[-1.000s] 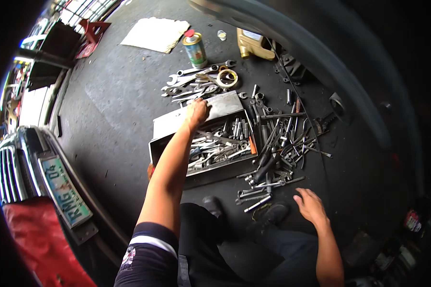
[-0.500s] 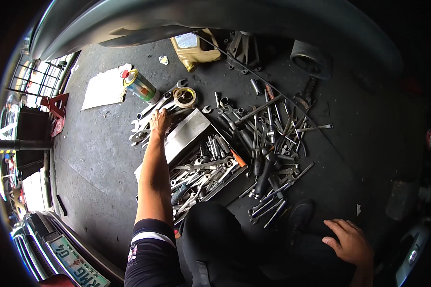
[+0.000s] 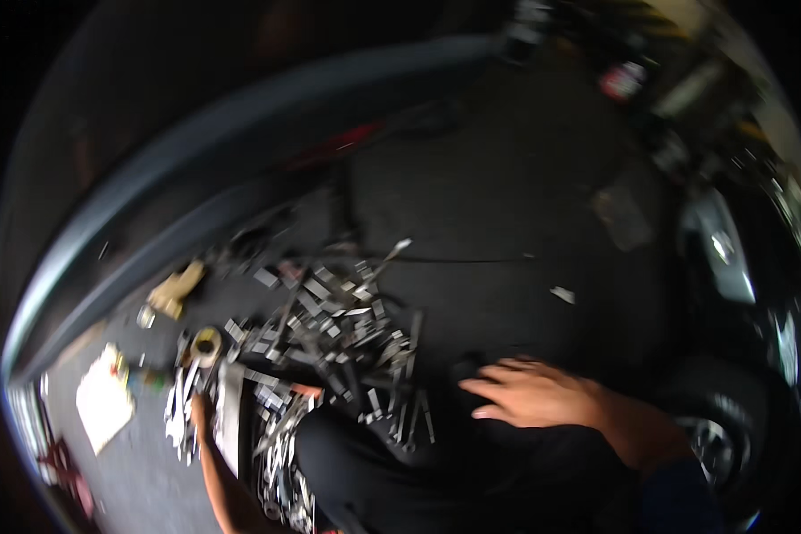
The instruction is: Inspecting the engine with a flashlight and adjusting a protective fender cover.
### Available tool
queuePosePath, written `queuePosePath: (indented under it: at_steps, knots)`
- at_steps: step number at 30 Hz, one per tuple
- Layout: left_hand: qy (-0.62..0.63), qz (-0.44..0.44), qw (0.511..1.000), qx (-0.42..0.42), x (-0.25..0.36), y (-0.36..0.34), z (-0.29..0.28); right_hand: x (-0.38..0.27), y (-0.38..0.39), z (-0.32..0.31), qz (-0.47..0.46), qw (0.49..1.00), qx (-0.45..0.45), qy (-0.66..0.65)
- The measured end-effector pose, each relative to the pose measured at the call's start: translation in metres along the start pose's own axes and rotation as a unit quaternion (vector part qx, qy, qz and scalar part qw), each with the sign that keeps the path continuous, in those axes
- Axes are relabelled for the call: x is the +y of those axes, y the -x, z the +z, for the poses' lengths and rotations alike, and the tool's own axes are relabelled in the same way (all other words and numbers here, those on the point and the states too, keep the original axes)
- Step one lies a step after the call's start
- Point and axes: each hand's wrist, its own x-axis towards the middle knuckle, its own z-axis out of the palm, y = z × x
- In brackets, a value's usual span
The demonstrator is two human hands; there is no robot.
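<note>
View has swung right; left hand [image 3: 201, 413] apparently at wrenches [image 3: 180, 396], grip too blurred to tell; right hand's [image 3: 547, 397] fingers [image 3: 495, 390] loosely spread.

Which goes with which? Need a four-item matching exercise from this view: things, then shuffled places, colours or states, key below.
Things
1. Left hand
2. Jug
3. Right hand
4. Sheet

Places, colours, states
A. open, nothing visible in its grasp
B. white, farther left than the wrenches
C. at the wrenches, exact grip too blurred to tell
D. tan

Pairs: 1-C, 2-D, 3-A, 4-B
</note>
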Motion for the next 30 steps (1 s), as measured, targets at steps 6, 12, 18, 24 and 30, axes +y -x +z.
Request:
queuePosePath:
  at_steps: [6, 12, 18, 24, 30]
  knots:
    - [-0.051, 0.030, 0.984, 0.168, 0.055, 0.059, 0.036, 0.004, 0.010, -0.035, -0.038, 0.996, 0.076, -0.038]
    - [0.247, -0.214, 0.926, 0.191, 0.145, 0.101, -0.018, -0.016, -0.011, -0.077, -0.102, 0.989, -0.096, -0.036]
    - [0.336, -0.183, 0.922, 0.068, 0.198, 0.175, -0.087, 0.018, -0.109, -0.057, -0.168, 0.969, -0.176, 0.046]
    - [0.313, -0.274, 0.908, 0.039, 0.251, 0.376, -0.185, 0.080, -0.203, 0.038, -0.065, 0.947, -0.091, -0.302]
    - [0.383, -0.376, 0.841, -0.072, 0.341, 0.580, -0.309, 0.076, -0.092, -0.007, -0.164, 0.945, -0.283, 0.023]
